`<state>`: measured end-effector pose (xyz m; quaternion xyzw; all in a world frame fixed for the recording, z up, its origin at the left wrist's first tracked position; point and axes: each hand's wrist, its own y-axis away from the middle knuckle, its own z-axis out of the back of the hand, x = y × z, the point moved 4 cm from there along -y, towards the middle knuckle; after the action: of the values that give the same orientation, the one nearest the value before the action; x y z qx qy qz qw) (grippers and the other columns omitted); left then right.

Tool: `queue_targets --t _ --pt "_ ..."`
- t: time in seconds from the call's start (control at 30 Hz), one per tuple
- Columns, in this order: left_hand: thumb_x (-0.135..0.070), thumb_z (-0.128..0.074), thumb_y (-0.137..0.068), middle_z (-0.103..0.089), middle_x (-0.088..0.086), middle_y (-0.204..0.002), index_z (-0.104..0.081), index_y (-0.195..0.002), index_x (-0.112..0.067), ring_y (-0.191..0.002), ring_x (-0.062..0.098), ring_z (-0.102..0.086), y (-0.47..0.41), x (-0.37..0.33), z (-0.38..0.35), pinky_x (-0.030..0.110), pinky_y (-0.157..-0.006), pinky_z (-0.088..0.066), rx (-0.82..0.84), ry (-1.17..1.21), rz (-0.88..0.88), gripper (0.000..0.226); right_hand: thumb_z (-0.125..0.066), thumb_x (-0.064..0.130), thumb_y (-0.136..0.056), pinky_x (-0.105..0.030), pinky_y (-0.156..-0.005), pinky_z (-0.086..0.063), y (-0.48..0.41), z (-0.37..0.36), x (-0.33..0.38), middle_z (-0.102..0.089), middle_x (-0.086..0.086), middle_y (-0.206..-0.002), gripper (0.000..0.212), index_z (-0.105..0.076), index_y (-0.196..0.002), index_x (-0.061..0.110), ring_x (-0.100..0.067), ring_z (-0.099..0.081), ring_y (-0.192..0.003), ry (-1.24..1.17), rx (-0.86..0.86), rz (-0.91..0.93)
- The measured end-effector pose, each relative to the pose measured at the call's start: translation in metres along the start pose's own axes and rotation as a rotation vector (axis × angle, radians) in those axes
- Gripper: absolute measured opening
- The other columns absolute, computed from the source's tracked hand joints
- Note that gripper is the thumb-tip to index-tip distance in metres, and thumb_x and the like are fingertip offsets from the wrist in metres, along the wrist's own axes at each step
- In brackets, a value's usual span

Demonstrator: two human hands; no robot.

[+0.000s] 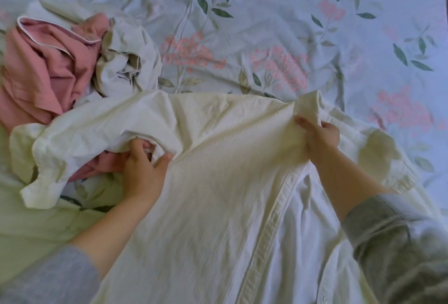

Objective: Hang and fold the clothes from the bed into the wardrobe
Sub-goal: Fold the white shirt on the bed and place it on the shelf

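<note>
Two hands hold one cream shirt point(230, 158) spread over the near side of the bed point(278, 20), with its button placket running down towards the camera. The left hand point(143, 165) has its grip closed, fingers curled into the cloth by one sleeve seam. The right hand point(320, 136) pinches a bunched fold at the other shoulder. Holding it wide at both shoulders looks meant to pull the body flat and find its shape, ready to be hung or folded; which of the two I cannot tell. Heaped at the far left and not yet dealt with lie one pink garment point(46, 66) with white piping and one crumpled off-white garment point(126, 61), touching each other.
</note>
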<state>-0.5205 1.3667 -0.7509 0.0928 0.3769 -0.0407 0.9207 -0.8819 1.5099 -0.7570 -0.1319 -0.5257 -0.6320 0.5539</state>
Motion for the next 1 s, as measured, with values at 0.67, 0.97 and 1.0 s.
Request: queue_targets --t 0.67,0.97,1.0 --pt "-0.014 -0.067 -0.089 -0.059 0.020 -0.115 -0.045 -0.113 -0.001 -0.100 0.037 -0.058 0.000 -0.005 -0.015 0.039 -0.073 -0.041 -0.055 -0.183 0.050 0.035 -0.056 0.018 -0.087 -0.019 -0.053 -0.041 -0.047 -0.014 0.044 -0.053 0.003 -0.065 0.009 -0.065 -0.085 0.016 -0.017 -0.054 -0.070 0.206 0.034 0.167" --pt "-0.012 -0.076 -0.080 -0.052 0.023 -0.106 -0.047 -0.104 0.000 -0.103 0.036 -0.047 0.020 -0.034 0.006 0.040 -0.077 -0.040 -0.066 -0.199 -0.061 0.040 -0.068 0.027 -0.088 -0.037 -0.092 -0.050 0.005 0.008 0.018 -0.055 -0.011 -0.134 0.067 -0.036 -0.145 0.012 -0.028 -0.059 -0.114 0.341 0.076 0.092" --pt "-0.012 -0.077 -0.079 -0.053 0.021 -0.105 -0.048 -0.103 -0.001 -0.102 0.036 -0.047 0.024 -0.040 0.009 0.043 -0.078 -0.042 -0.058 -0.216 -0.111 0.040 -0.068 0.031 -0.088 -0.037 -0.091 -0.050 0.012 0.014 0.011 -0.053 -0.012 -0.136 0.070 -0.034 -0.146 0.011 -0.029 -0.059 -0.114 0.401 0.116 0.032"
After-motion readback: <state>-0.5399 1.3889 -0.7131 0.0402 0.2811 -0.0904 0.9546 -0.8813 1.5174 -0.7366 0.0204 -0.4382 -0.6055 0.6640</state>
